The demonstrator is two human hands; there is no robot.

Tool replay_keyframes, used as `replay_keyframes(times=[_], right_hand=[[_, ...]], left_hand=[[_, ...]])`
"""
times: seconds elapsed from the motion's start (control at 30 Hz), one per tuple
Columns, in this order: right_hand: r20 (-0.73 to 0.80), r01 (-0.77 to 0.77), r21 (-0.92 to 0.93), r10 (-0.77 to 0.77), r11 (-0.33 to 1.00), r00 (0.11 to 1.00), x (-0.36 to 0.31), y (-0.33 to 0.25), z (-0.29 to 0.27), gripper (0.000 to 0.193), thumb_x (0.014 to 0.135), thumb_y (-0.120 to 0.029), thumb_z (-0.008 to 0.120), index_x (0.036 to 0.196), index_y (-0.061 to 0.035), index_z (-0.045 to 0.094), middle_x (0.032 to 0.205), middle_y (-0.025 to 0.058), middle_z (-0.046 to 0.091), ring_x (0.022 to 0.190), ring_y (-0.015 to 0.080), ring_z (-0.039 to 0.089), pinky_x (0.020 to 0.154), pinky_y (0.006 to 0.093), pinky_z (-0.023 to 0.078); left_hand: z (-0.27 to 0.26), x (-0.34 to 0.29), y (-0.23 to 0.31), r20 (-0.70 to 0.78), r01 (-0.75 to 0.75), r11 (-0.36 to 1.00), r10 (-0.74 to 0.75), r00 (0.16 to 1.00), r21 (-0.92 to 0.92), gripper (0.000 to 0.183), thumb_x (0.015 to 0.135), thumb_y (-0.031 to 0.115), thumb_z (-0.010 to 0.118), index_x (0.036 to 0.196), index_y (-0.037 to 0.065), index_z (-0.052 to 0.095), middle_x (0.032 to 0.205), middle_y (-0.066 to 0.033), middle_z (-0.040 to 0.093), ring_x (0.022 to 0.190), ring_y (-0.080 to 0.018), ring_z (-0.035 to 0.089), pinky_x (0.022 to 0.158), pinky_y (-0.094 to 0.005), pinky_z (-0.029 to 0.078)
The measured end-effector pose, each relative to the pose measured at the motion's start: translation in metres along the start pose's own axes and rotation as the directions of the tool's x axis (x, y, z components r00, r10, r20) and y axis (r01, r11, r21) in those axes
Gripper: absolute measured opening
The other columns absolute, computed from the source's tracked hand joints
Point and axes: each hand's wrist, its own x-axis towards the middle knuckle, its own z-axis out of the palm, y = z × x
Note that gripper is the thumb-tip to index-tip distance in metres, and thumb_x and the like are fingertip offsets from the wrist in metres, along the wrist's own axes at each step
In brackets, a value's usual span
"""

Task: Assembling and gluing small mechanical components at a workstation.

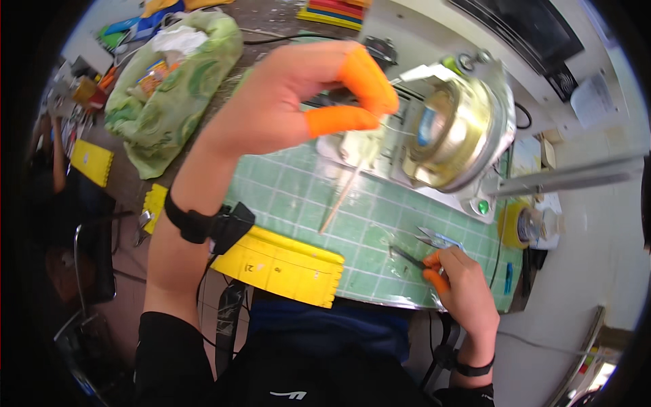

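Note:
My left hand (291, 95), with orange finger cots, is raised over the far part of the green gridded cutting mat (285, 197). Its thumb and fingers are pinched together beside a machine with a round brass-coloured bowl (464, 132). Whatever the pinch holds is too small to make out. Low at the right of the mat, my right hand (464, 288), also in orange cots, is closed around a slim dark tool (407, 258) that looks like tweezers. Just beyond it lies a pointed metal tool with a light blue handle (441, 239). A thin wooden stick (341, 200) points toward my left hand.
A yellow plastic strip (278, 266) runs along the mat's front edge. At the far left stands a green patterned bag-lined container (176, 88). A yellow-wrapped jar (519, 225) and a blue pen-like item (508, 278) are at the right. A metal bar (576, 178) juts in there.

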Motion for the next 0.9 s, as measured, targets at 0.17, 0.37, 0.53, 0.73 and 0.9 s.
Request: replay_keyframes(times=[0.17, 0.37, 0.53, 0.73, 0.9], right_hand=[[-0.007, 0.105, 0.519, -0.119, 0.848, 0.993, 0.009, -0.024, -0.053, 0.024, 0.079, -0.001, 0.083, 0.096, 0.003, 0.067, 0.088, 0.0113, 0.069, 0.07, 0.0173, 0.064, 0.062, 0.029, 0.049], [-0.566, 0.638, 0.69, -0.294, 0.342, 0.77, 0.054, -0.055, -0.099, 0.036, 0.1, -0.03, 0.069, 0.098, -0.0035, 0.046, 0.109, 0.0232, 0.056, 0.053, 0.0164, 0.057, 0.044, 0.0222, 0.045], [-0.661, 0.714, 0.162, -0.462, 0.681, 0.591, 0.091, -0.09, -0.078, 0.027, 0.106, -0.018, 0.057, 0.12, 0.0056, 0.053, 0.111, 0.0338, 0.067, 0.07, 0.0197, 0.065, 0.067, 0.0292, 0.054], [-0.669, 0.655, 0.122, -0.425, 0.746, 0.609, 0.116, -0.09, -0.048, 0.025, 0.105, -0.016, 0.058, 0.114, 0.0066, 0.055, 0.102, 0.0309, 0.071, 0.072, 0.0245, 0.071, 0.074, 0.0332, 0.058], [-0.607, 0.681, 0.054, -0.518, 0.73, 0.602, 0.125, -0.084, -0.047, 0.023, 0.104, -0.013, 0.059, 0.114, 0.0071, 0.055, 0.099, 0.0302, 0.072, 0.074, 0.0257, 0.073, 0.101, 0.0515, 0.054]], left_hand=[[-0.001, -0.005, 0.004, -0.039, -0.018, 0.998, 0.021, 0.999, 0.066, 0.014, 0.083, -0.002, 0.079, 0.09, 0.002, 0.068, 0.095, -0.0085, 0.07, 0.093, -0.0212, 0.069, 0.103, -0.0429, 0.055], [-0.007, -0.007, -0.002, -0.05, -0.066, 0.995, 0.07, 0.996, 0.074, 0.014, 0.083, -0.001, 0.08, 0.09, 0.003, 0.068, 0.095, -0.0074, 0.072, 0.09, -0.0212, 0.069, 0.101, -0.0426, 0.056], [-0.006, -0.006, -0.003, -0.069, -0.091, 0.995, 0.093, 0.993, 0.039, 0.014, 0.082, 0.001, 0.081, 0.09, 0.003, 0.069, 0.096, -0.0079, 0.073, 0.092, -0.0214, 0.069, 0.094, -0.0392, 0.057], [-0.004, -0.007, -0.009, -0.097, -0.128, 0.991, 0.132, 0.986, 0.046, 0.016, 0.082, 0.002, 0.082, 0.091, 0.002, 0.069, 0.097, -0.0089, 0.073, 0.092, -0.0222, 0.07, 0.076, -0.032, 0.055], [-0.004, -0.006, -0.007, -0.102, -0.136, 0.989, 0.14, 0.985, 0.052, 0.016, 0.082, 0.001, 0.082, 0.091, 0.002, 0.069, 0.097, -0.0092, 0.073, 0.091, -0.0222, 0.07, 0.076, -0.0317, 0.055]])
